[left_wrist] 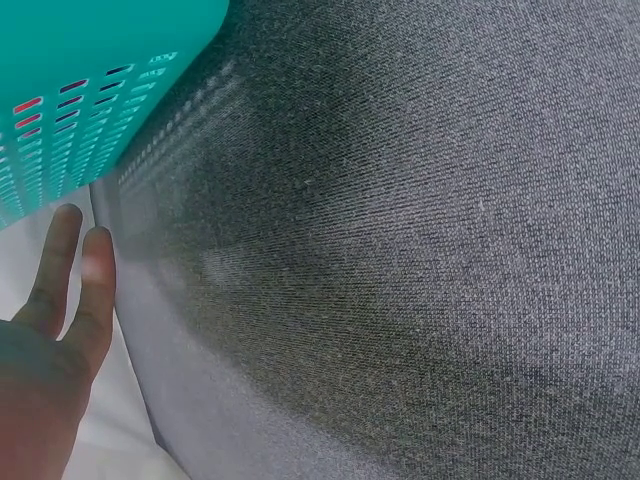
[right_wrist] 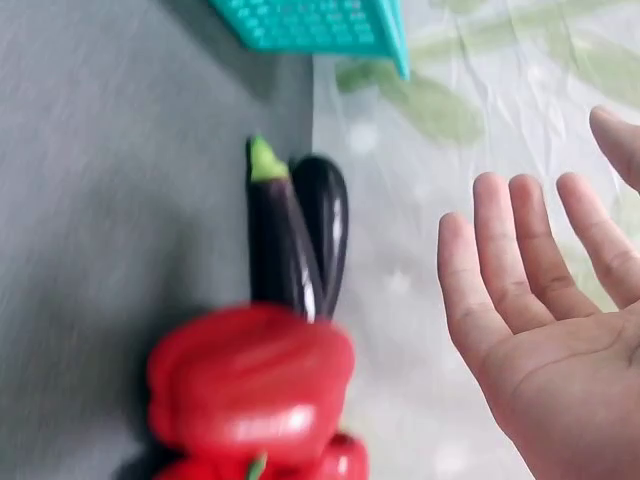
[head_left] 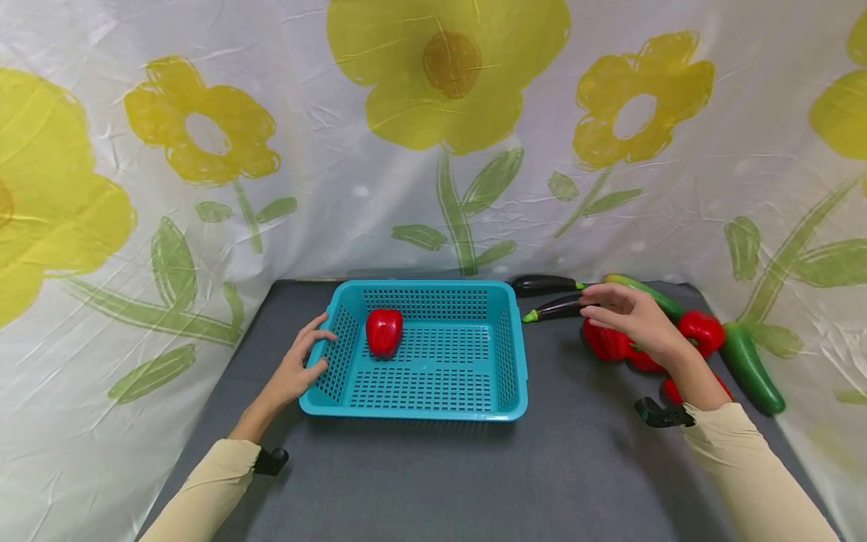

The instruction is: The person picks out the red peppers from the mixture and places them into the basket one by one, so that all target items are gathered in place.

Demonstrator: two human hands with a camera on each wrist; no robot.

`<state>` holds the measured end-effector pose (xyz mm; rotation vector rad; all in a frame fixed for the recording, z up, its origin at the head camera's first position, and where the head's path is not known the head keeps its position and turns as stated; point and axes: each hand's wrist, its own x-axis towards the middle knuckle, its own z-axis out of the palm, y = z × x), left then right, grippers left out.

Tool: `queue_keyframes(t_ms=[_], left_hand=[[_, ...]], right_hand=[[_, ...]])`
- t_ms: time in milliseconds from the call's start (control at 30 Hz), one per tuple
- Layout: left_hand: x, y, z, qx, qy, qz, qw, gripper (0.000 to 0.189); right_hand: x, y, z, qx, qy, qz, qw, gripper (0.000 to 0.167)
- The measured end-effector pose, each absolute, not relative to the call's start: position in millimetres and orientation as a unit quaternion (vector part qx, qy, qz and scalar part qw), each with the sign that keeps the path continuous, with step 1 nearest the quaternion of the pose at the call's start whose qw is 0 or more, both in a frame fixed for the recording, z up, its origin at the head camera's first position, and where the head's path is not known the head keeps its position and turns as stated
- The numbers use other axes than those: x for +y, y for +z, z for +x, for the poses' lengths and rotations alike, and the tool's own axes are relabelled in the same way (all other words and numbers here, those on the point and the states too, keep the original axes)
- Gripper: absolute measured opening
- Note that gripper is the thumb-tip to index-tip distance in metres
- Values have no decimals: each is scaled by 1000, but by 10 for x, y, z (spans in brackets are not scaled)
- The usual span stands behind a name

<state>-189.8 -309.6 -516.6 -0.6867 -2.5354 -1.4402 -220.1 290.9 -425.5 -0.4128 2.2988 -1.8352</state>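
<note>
A turquoise plastic basket (head_left: 413, 414) stands on the dark table, with one red bell pepper (head_left: 384, 333) inside near its left wall. At the basket's left rim is my left hand (head_left: 298, 365), thumb and fingers spread; the left wrist view shows two straight fingers (left_wrist: 97, 290) beside the perforated wall. My right hand (head_left: 633, 320) hovers over the vegetables on the right, palm bare and fingers apart. Beneath it lie several red bell peppers (head_left: 605, 342). Two dark eggplants (right_wrist: 325, 215) with green stems lie beyond them, partly hidden by a pepper in the right wrist view.
A dark green cucumber-like vegetable (head_left: 752, 369) lies along the table's right edge. Behind the right hand is another long green vegetable (head_left: 653, 293). A white cloth with yellow flowers (head_left: 339, 211) hangs at the back and sides of the grey-black table (head_left: 433, 482).
</note>
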Motion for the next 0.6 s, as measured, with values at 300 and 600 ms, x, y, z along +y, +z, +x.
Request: queue_keyframes(t_ms=[300, 600], left_hand=[[-3088, -5174, -1912, -845, -478, -228, 75, 39], [-3096, -5178, -1914, -846, -476, -228, 79, 39]], right_hand=[[3423, -4308, -1947, 785, -603, -131, 61, 43], [3877, -4421, -1719, 813, -571, -115, 19, 38]])
